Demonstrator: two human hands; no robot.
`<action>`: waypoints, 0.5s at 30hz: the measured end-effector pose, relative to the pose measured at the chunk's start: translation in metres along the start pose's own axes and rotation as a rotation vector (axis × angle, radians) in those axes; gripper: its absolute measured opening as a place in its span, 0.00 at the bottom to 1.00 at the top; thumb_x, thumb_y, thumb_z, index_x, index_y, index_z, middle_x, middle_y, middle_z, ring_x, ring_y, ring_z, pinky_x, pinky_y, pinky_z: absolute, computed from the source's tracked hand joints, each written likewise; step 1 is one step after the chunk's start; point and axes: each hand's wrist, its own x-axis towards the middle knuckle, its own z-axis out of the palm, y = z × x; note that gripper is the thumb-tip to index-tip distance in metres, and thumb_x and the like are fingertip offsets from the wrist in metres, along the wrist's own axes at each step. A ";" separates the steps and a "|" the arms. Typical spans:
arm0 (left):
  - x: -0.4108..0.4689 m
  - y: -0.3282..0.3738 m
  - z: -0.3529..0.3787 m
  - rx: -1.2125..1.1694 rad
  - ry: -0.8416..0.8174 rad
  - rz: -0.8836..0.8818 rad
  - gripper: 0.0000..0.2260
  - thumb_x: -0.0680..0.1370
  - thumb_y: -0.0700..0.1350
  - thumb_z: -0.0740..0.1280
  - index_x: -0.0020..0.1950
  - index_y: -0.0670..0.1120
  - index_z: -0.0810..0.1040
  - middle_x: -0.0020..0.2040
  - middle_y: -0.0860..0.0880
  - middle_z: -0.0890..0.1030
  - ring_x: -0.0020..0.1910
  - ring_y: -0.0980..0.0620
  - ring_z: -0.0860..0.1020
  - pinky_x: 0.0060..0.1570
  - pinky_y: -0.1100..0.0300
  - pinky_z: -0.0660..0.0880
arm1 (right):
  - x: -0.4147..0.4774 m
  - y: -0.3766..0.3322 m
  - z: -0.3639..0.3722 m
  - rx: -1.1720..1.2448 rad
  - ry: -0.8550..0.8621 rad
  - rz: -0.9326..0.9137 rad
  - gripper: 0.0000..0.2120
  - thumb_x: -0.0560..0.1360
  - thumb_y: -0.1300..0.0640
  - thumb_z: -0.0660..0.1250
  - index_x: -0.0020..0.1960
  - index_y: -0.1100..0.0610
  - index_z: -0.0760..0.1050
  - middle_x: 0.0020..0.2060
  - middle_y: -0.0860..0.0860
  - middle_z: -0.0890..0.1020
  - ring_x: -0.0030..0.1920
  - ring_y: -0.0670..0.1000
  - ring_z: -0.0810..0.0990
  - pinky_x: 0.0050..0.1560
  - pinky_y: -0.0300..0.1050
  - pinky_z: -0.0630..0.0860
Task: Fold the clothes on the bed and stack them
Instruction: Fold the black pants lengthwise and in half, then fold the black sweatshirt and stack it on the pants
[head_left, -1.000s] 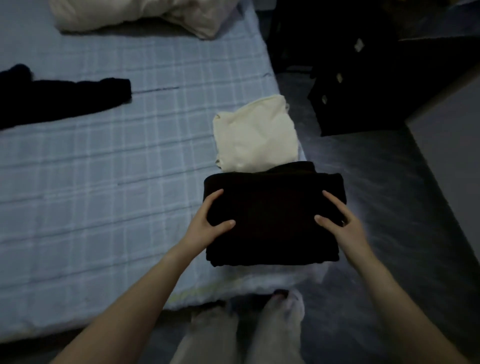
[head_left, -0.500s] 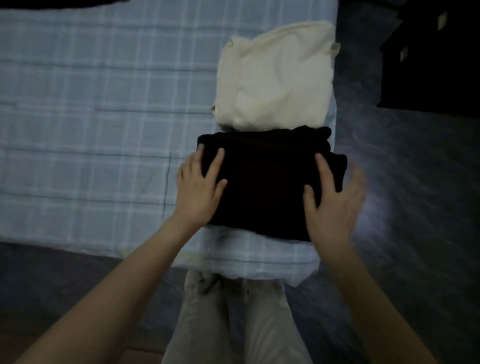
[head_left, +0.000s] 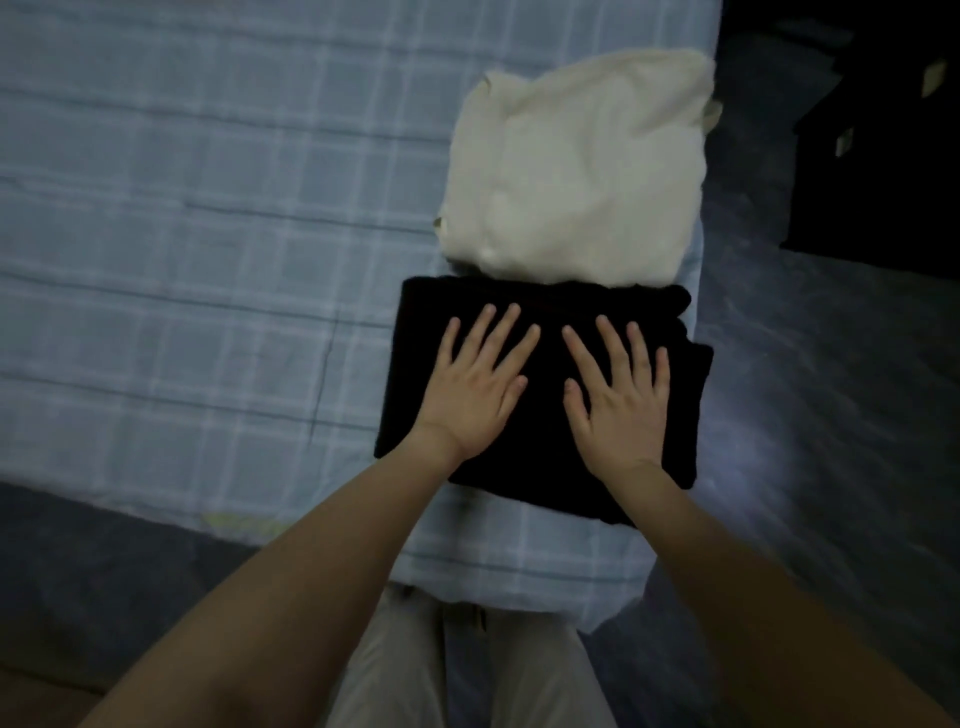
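scene is dim, with a cool bluish cast and no lamp in view. the black garment (head_left: 545, 395) reads as a flat dark mass, folds lost in shadow. the cream garment (head_left: 576, 166) is the brightest area, soft and without glare. a pale patch of light lies on the floor (head_left: 743, 452) just right of the bed. the dark furniture (head_left: 883, 182) at upper right is nearly featureless. overall focus is soft, with grain; forearms at the lower edge look stretched by the wide lens.

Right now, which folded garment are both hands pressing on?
The black folded garment, nearest the person; the left hand and right hand lie flat on it. The cream one lies untouched beyond.
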 end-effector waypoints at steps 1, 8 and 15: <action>-0.001 0.000 -0.016 -0.021 -0.057 -0.005 0.26 0.83 0.55 0.50 0.80 0.53 0.50 0.81 0.48 0.50 0.79 0.46 0.49 0.76 0.42 0.46 | 0.002 -0.004 -0.014 0.011 -0.051 0.006 0.25 0.81 0.45 0.54 0.78 0.41 0.59 0.78 0.52 0.62 0.78 0.58 0.57 0.77 0.63 0.52; -0.047 0.001 -0.203 -0.414 0.202 -0.084 0.23 0.80 0.42 0.63 0.75 0.42 0.67 0.68 0.42 0.75 0.65 0.42 0.73 0.64 0.47 0.69 | 0.000 -0.050 -0.187 0.218 -0.021 -0.025 0.25 0.82 0.48 0.59 0.79 0.47 0.60 0.74 0.56 0.68 0.75 0.60 0.63 0.72 0.63 0.60; -0.167 0.020 -0.331 -0.325 0.605 -0.141 0.20 0.79 0.46 0.63 0.70 0.41 0.73 0.66 0.45 0.77 0.64 0.44 0.75 0.65 0.47 0.70 | -0.057 -0.111 -0.327 0.303 0.096 -0.220 0.26 0.81 0.43 0.55 0.78 0.45 0.62 0.72 0.57 0.71 0.74 0.61 0.65 0.72 0.62 0.63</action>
